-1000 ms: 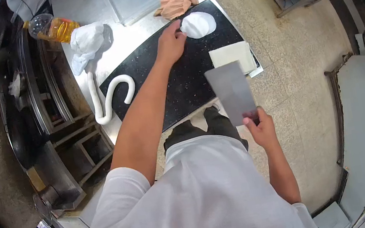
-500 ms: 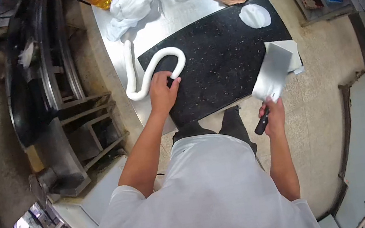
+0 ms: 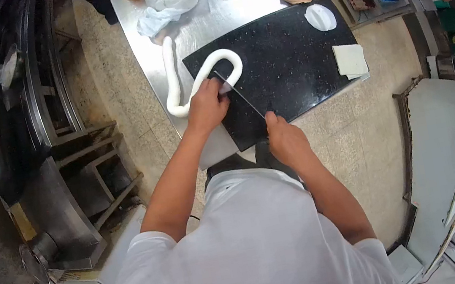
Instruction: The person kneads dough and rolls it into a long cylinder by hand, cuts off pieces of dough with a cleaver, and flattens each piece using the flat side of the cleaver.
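Your right hand (image 3: 289,142) is closed around the handle of the thin, flat metal cleaver (image 3: 241,96), its blade edge-on over the left part of the black speckled board (image 3: 285,54); your left hand (image 3: 206,106) is partly closed, its fingers curled at the free end of the smooth white dough-like rope (image 3: 172,85), though blur hides how firmly they grip. The rope loops over the board's left edge onto the shiny metal table (image 3: 208,25). Set the left fingertips behind the blade line, hold the blade upright and square to the rope, and press straight down without dragging.
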The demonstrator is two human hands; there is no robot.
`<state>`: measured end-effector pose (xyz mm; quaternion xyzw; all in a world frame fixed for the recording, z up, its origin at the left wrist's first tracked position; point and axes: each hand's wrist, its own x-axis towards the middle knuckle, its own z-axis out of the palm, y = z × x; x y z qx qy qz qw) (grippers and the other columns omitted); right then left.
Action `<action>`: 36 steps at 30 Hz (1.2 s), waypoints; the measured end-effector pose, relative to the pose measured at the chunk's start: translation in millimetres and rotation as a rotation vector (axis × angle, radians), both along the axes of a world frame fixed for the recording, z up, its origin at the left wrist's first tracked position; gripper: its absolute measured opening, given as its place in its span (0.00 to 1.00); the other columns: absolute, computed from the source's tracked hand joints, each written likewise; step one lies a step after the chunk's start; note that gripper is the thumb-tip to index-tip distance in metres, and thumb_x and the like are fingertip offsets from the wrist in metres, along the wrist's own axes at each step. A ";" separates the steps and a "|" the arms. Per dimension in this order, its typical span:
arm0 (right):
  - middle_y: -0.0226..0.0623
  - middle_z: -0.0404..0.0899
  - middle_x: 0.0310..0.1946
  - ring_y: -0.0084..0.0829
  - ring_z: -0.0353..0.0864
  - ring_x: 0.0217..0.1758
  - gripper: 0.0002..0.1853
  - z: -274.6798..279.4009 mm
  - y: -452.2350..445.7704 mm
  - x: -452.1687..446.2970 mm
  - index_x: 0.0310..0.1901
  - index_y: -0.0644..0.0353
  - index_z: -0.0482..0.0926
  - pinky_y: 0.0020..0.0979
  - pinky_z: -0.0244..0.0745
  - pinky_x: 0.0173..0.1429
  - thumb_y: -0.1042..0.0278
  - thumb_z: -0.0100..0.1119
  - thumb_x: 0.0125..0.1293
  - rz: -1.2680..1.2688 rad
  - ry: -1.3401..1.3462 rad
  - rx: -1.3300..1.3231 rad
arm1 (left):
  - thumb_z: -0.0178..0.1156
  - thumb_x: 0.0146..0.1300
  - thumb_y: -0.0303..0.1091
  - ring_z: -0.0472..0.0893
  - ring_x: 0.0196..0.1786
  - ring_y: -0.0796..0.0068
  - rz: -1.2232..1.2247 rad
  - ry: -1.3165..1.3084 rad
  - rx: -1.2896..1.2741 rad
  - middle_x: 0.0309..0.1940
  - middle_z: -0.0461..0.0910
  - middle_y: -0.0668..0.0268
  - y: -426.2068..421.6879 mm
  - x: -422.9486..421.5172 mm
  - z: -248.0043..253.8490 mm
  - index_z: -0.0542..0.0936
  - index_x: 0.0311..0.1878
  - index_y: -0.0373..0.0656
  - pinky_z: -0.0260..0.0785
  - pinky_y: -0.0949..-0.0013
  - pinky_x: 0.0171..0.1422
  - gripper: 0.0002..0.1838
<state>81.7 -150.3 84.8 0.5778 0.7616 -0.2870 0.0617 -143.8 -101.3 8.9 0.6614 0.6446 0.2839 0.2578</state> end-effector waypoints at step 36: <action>0.60 0.84 0.41 0.59 0.84 0.47 0.24 -87.3 -29.5 131.5 0.46 0.68 0.81 0.50 0.76 0.54 0.48 0.63 0.68 -0.537 0.499 -0.400 | 0.53 0.68 0.67 0.53 0.84 0.53 -1.132 0.400 0.093 0.80 0.61 0.63 39.6 152.8 -8.3 0.69 0.77 0.61 0.38 0.36 0.84 0.38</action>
